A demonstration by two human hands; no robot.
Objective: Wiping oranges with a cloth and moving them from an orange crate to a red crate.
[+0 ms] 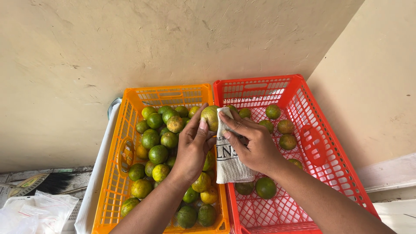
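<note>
My left hand (190,145) holds a yellow-green citrus fruit (210,117) above the seam between two crates. My right hand (253,145) presses a white cloth (229,167) with dark print against that fruit. The orange crate (112,173) on the left is heaped with several green and yellowish citrus fruits (158,154). The red crate (323,173) on the right holds fewer fruits (286,126), scattered over its mesh floor.
Both crates stand side by side against a beige wall (173,43). A white board (93,186) leans along the orange crate's left side. A dark brush (52,184) and clear plastic bags (34,212) lie at the lower left. A white ledge (390,182) runs at the right.
</note>
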